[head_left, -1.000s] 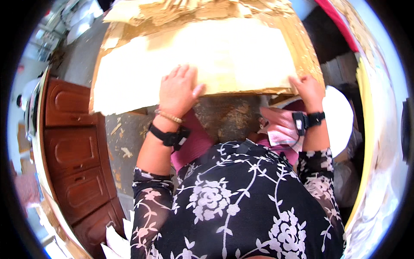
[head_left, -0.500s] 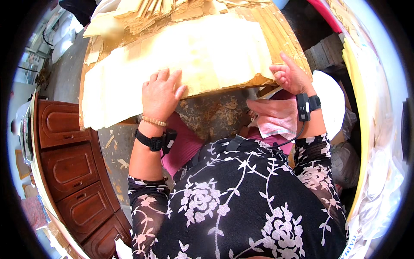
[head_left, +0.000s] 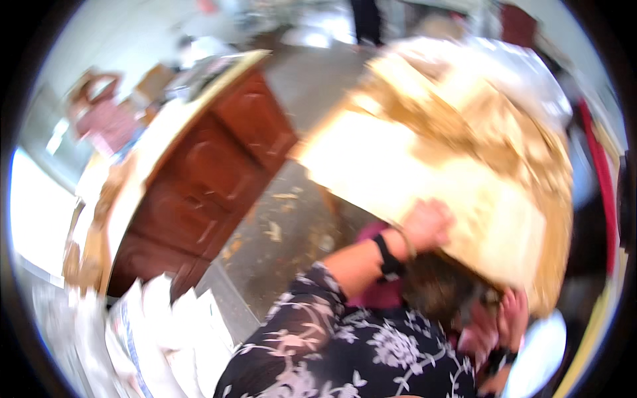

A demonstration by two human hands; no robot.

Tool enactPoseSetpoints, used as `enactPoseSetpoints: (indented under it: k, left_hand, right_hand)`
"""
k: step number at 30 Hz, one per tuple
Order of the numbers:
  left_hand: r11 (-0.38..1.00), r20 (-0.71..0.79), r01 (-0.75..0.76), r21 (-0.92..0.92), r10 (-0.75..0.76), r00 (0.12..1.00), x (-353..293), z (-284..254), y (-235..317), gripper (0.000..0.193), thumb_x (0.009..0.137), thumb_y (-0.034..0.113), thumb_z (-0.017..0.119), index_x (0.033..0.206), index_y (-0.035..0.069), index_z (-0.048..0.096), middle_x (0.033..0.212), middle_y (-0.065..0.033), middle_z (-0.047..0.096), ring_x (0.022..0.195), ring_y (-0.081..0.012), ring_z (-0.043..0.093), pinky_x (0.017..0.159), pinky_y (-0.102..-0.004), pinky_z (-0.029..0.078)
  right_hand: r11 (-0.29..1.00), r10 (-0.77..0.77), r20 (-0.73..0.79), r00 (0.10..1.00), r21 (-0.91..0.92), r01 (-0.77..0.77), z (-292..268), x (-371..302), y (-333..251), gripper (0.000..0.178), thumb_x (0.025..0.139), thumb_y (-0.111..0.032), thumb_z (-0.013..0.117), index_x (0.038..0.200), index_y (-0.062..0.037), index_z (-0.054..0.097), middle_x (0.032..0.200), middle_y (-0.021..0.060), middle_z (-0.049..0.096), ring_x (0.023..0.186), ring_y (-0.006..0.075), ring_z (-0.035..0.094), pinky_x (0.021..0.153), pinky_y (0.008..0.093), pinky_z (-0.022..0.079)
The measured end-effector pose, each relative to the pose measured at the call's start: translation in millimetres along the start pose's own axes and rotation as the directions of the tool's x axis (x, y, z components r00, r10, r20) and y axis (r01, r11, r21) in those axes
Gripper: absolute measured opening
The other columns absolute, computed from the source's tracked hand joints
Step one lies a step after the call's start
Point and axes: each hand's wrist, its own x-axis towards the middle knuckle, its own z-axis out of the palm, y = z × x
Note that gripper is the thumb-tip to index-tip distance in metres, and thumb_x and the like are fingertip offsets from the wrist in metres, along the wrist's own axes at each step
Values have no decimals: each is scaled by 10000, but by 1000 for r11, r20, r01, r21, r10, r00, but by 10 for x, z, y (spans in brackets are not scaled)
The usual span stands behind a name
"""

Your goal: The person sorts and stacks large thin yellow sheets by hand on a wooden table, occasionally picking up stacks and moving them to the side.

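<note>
Veneer sheet: a pale sheet, apparently wood veneer [head_left: 375, 156], is lying across the near part of the wooden table [head_left: 556, 268], its surface partly washed out by glare.
Left hand: the left hand [head_left: 428, 224] is resting palm down at the sheet's near edge; blur is hiding how far its fingers are bending, and I cannot tell whether they are gripping anything.
Right hand: the right hand [head_left: 513, 313] is standing just by the sheet's near right corner, fingers mostly extended and seeming to hold nothing, though blur is leaving light contact with the corner uncertain.
Veneer pile: loose brownish sheets [head_left: 474, 109] are lying behind the pale one, with clear plastic [head_left: 531, 76] bunching at the far side.
Floor scraps: pale shreds [head_left: 273, 231] are lying between the table and the red-brown cabinet [head_left: 206, 166].
Step in hand: the person is probably positioning or steadying the sheet along the near edge.
Next move: handling it further is likely calling for light, flat pressure from the left and a careful right-hand hold near the corner, since thin veneer could be splitting easily.
</note>
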Motion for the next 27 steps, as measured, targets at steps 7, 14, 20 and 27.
enactPoseSetpoints:
  k: [7,14,20,27]
  left_hand:
    - [989,19,107,97,-109,994,-298,-60,88,317,728,387,725,928,151,654,960,-83,585,979,-258,559,755,-415,458]
    - [996,68,76,55,-79,995,156,30,133,252,628,225,645,834,83,674,857,-144,648,857,-338,627,687,-473,517]
    - [998,60,51,39,-54,997,-159,-206,-242,228,755,352,669,884,163,666,963,-86,646,937,-300,608,741,-434,522]
    - [977,8,-110,-182,113,994,52,-103,-458,249,868,286,607,1006,93,685,1031,-111,686,928,-345,625,796,-421,514]
  right_hand:
    - [910,-299,-260,918,-367,193,405,85,-195,387,918,-501,625,767,-155,538,663,-57,483,551,43,431,475,196,334]
    - [-705,-602,676,424,-700,114,-1099,1545,-222,473,951,-223,531,1357,18,502,1304,174,589,1097,292,609,923,377,479]
    - [-505,-422,815,396,-574,644,1148,515,29,497,880,30,444,1374,26,501,1396,166,535,1229,276,536,1061,382,359]
    - [645,-287,569,770,-480,595,2255,395,404,470,1008,-317,535,1310,42,532,1185,147,651,1060,144,586,918,262,447]
